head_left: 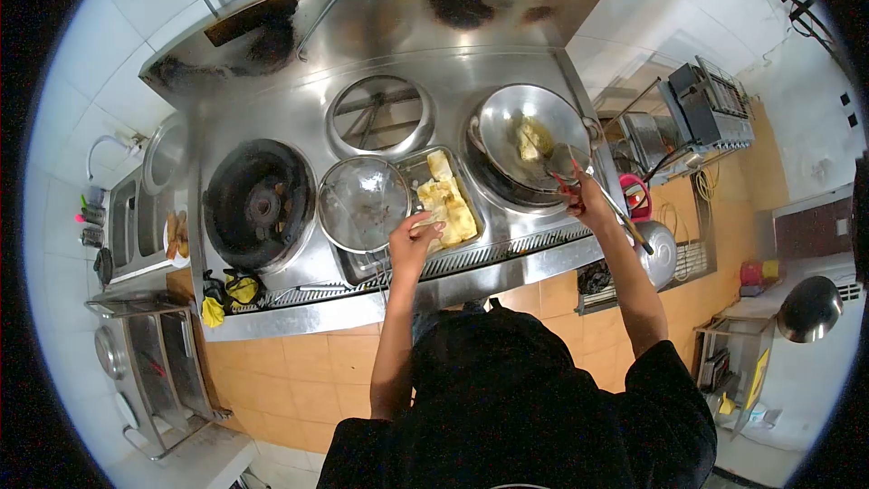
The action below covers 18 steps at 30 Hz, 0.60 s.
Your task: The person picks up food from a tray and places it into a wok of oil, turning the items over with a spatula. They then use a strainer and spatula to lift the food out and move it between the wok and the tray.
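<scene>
My left hand [416,235] is at the near left edge of a metal tray [471,204], its fingers drawn together over the pale yellow blocks [453,213]; what they pinch, I cannot tell. Closed around a thin red-handled tool [567,188], my right hand [591,203] is at the near right rim of a wok [507,113]. One yellow piece [532,140] lies in the wok, in a little yellowish liquid. A ladle [568,159] overlaps the wok's right side, and its long handle runs past my right hand.
Left of the tray sits a round mesh strainer [365,204]. A blackened wok [260,206] occupies the left burner, and an open burner ring [378,116] is at the back. Yellow and black cloths [233,290] lie at the front left corner. A lidded pot [655,254] stands right of the stove.
</scene>
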{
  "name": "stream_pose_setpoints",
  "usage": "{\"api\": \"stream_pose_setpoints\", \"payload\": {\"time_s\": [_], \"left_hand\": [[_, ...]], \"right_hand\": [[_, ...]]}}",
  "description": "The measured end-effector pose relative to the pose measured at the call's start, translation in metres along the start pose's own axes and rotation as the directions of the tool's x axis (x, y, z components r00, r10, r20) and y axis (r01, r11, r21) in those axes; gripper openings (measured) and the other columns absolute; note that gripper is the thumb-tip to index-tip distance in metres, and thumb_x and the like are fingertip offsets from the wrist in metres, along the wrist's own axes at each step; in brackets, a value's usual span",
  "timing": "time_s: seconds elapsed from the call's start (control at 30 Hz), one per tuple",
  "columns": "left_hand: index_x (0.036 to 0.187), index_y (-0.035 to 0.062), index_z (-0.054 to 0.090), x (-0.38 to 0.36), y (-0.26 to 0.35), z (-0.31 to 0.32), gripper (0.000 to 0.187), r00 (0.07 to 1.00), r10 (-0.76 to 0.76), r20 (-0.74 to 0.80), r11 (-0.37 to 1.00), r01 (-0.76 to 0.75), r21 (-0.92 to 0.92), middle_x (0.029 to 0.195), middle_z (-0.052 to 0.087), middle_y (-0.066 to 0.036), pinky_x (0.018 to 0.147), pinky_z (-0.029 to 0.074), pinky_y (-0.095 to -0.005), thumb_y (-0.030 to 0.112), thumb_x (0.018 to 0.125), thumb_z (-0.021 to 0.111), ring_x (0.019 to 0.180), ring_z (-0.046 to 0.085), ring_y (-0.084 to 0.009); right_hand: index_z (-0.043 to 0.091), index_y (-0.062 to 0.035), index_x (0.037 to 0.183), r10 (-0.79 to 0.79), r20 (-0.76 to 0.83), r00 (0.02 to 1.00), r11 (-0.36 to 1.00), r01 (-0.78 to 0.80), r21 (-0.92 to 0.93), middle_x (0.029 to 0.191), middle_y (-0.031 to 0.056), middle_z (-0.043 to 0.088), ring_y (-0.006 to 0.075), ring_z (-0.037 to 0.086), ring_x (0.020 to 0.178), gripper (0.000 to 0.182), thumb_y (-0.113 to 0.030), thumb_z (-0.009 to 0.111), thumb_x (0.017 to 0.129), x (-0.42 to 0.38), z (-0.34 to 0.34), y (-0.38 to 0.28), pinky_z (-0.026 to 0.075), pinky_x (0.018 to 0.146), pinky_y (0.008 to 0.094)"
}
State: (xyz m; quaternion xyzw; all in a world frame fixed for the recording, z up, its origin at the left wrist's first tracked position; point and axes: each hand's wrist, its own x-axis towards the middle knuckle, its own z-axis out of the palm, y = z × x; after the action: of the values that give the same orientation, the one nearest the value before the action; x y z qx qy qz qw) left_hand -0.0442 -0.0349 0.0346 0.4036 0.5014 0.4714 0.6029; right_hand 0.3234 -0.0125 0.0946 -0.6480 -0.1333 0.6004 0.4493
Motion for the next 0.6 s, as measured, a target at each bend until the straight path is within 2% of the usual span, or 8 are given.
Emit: {"api": "stream_pose_setpoints", "payload": {"time_s": [0.07, 0.13, 0.3, 0.4, 0.47, 0.5, 0.6], "left_hand": [[0.111, -0.0058, 0.060, 0.001, -0.002, 0.001, 0.034, 1.000, 0.012, 0.012, 1.000, -0.012, -0.019, 0.084, 0.071, -0.014, 0.070, 0.050, -0.0236, 0.007, 0.081, 0.073, 0.074, 0.067, -0.0134], [0.111, -0.0053, 0.061, 0.000, -0.004, 0.001, 0.035, 1.000, 0.002, 0.023, 1.000, -0.002, -0.006, 0.084, 0.071, -0.014, 0.069, 0.049, -0.0231, 0.007, 0.081, 0.073, 0.074, 0.067, -0.0129], [0.109, -0.0034, 0.063, -0.001, 0.003, 0.008, 0.035, 0.999, -0.014, 0.034, 0.997, 0.012, 0.073, 0.080, 0.071, -0.012, 0.065, 0.047, -0.0225, 0.008, 0.079, 0.075, 0.073, 0.066, -0.0117], [0.103, -0.0059, 0.062, 0.004, 0.008, 0.012, 0.031, 0.998, -0.061, 0.029, 0.990, 0.056, 0.132, 0.080, 0.070, -0.014, 0.071, 0.050, -0.0238, 0.005, 0.077, 0.076, 0.075, 0.067, -0.0143], [0.097, -0.0017, 0.066, 0.009, -0.002, 0.011, 0.032, 0.999, -0.017, 0.028, 0.990, 0.013, 0.143, 0.077, 0.070, -0.010, 0.062, 0.047, -0.0238, 0.012, 0.072, 0.081, 0.070, 0.064, -0.0113], [0.097, -0.0017, 0.066, 0.008, 0.001, 0.012, 0.032, 0.999, -0.020, 0.026, 0.989, 0.016, 0.146, 0.077, 0.070, -0.010, 0.062, 0.047, -0.0238, 0.012, 0.072, 0.081, 0.070, 0.064, -0.0113], [0.092, -0.0018, 0.066, 0.012, 0.006, 0.017, 0.032, 0.999, 0.031, 0.014, 0.985, -0.033, 0.171, 0.080, 0.070, -0.011, 0.063, 0.048, -0.0250, 0.014, 0.070, 0.083, 0.070, 0.064, -0.0119]], "right_hand": [[0.039, -0.0177, 0.119, -0.034, 0.010, 0.999, 0.999, 0.034, -0.004, 0.077, 0.0085, 0.057, 0.0092, 0.042, 0.045, 0.041, -0.051, 0.045, 0.096, 0.000, -0.004, 0.001, 0.026, 0.037, 0.0238], [0.039, -0.0204, 0.118, -0.145, -0.121, 0.982, 0.986, 0.133, -0.099, 0.079, 0.0044, 0.057, 0.0069, 0.037, 0.046, 0.032, -0.044, 0.044, 0.097, -0.016, 0.000, -0.004, 0.024, 0.039, 0.0212], [0.039, -0.0198, 0.118, -0.168, -0.125, 0.978, 0.983, 0.157, -0.093, 0.078, 0.0042, 0.056, 0.0064, 0.038, 0.046, 0.031, -0.044, 0.043, 0.098, -0.033, -0.005, 0.004, 0.025, 0.038, 0.0206], [0.039, -0.0198, 0.116, -0.193, -0.129, 0.973, 0.972, 0.172, -0.158, 0.077, 0.0036, 0.055, 0.0064, 0.040, 0.045, 0.033, -0.047, 0.042, 0.099, -0.025, -0.010, 0.029, 0.026, 0.036, 0.0204], [0.038, -0.0186, 0.117, -0.388, -0.147, 0.910, 0.911, 0.355, -0.209, 0.074, 0.0021, 0.054, 0.0061, 0.041, 0.045, 0.035, -0.048, 0.041, 0.099, -0.028, -0.004, 0.045, 0.027, 0.035, 0.0203], [0.038, -0.0161, 0.115, -0.446, -0.160, 0.881, 0.878, 0.395, -0.270, 0.072, 0.0013, 0.053, 0.0057, 0.041, 0.044, 0.035, -0.047, 0.041, 0.099, -0.027, -0.002, 0.051, 0.027, 0.034, 0.0206], [0.039, -0.0144, 0.115, -0.492, -0.133, 0.861, 0.852, 0.444, -0.277, 0.068, 0.0010, 0.053, 0.0053, 0.040, 0.043, 0.033, -0.044, 0.041, 0.100, -0.029, 0.003, 0.068, 0.028, 0.034, 0.0219]]}}
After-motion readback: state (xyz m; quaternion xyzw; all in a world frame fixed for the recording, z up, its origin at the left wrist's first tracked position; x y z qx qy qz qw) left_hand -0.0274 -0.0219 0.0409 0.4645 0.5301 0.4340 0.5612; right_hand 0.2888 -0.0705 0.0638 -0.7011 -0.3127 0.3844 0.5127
